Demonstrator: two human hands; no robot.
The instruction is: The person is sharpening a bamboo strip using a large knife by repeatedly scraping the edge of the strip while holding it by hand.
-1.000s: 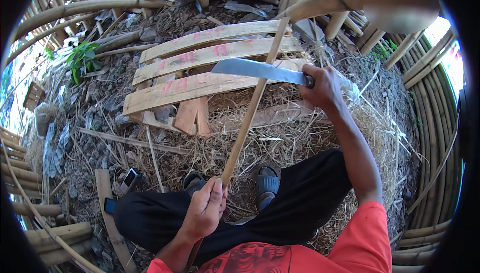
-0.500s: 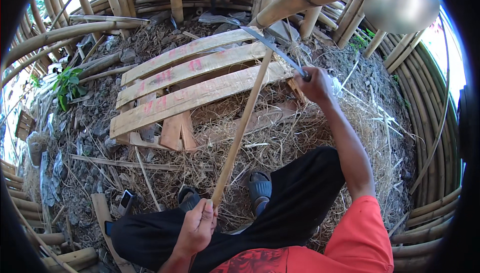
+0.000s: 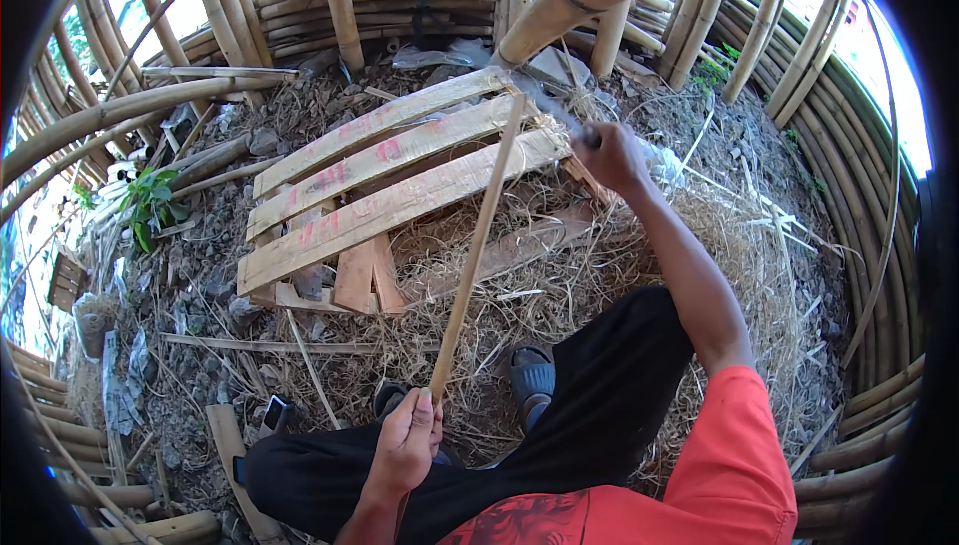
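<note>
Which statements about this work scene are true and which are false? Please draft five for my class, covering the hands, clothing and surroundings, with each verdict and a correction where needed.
1. The left hand grips a long, thin strip. True.
2. The right hand is empty. False: it holds a knife by its dark handle.
3. The wooden slats carry red marks. True.
4. The trousers are red. False: they are black; the shirt is red.
5. The leafy green plant is right of the slats. False: it is to their left.
</note>
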